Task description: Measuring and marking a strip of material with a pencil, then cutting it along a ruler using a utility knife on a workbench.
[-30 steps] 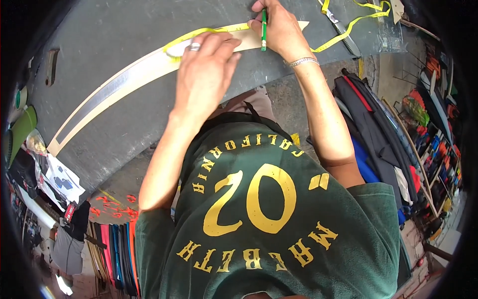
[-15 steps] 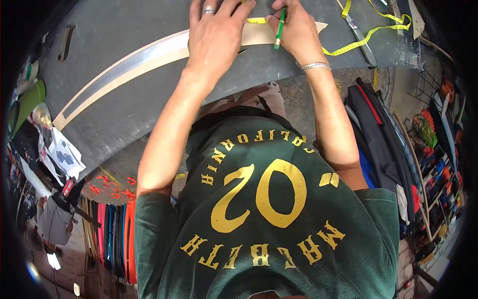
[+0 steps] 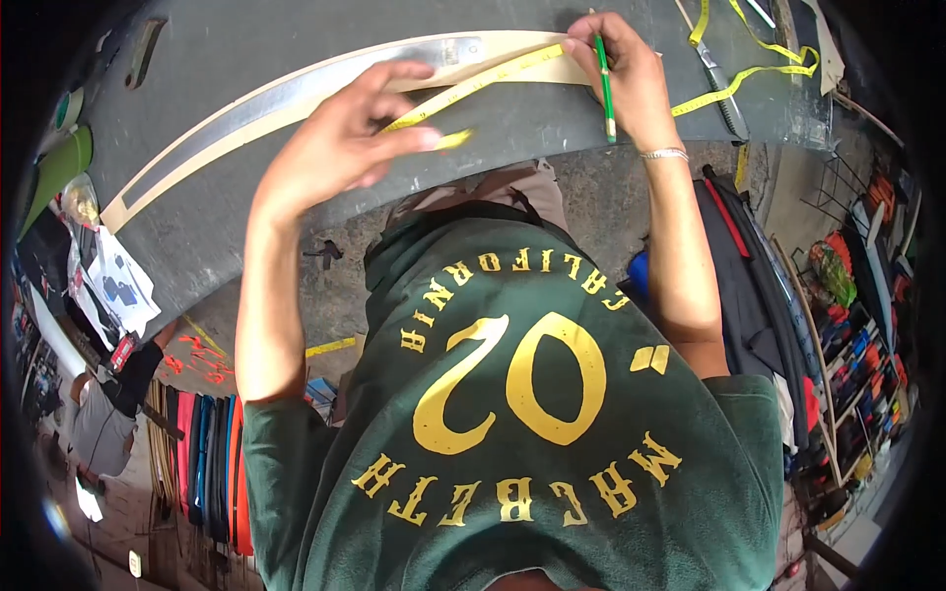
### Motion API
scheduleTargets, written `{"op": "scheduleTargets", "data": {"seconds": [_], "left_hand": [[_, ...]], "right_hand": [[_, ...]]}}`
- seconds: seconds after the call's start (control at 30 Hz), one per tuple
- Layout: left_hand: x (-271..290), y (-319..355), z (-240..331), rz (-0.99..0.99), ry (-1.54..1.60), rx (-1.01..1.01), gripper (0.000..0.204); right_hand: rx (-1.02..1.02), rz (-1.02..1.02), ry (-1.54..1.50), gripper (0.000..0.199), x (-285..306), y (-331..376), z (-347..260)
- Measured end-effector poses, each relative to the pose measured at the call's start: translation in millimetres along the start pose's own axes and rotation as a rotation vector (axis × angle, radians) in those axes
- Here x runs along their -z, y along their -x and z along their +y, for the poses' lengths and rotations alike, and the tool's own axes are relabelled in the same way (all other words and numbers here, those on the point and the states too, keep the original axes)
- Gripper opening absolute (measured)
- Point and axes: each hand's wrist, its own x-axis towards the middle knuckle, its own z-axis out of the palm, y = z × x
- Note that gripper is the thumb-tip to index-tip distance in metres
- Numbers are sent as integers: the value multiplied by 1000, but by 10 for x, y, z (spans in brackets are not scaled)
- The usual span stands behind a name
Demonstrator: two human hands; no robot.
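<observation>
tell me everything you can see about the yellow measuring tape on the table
The yellow measuring tape is a thin, soft, flexible strip, cloth or plastic by its look. One stretch runs taut and slanted over the pale wooden strip, from the left hand, which pinches its free end, up to the right hand, which also holds a green pencil. Beyond the right hand the rest lies in loose loops on the grey table.

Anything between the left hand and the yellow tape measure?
Nothing visible. The left hand already pinches the yellow tape measure near its end, stretched over the pale strip; the right hand holds a green pencil.
</observation>
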Motion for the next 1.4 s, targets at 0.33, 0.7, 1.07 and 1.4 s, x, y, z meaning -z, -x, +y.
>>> {"op": "scheduleTargets", "data": {"seconds": [0.33,0.7,1.07,1.4], "left_hand": [[1310,884,-1004,318,-1,175,30],[767,604,-1076,885,-432,113,24],[729,553,-1108,977,-549,-26,21],[735,496,-1112,969,-569,16,21]], "right_hand": [[-7,-49,50,13,28,205,379],[-78,-140,124,11,173,286,270],[-100,-185,3,14,223,275,420],[-111,-216,-11,14,357,272,539]]}}
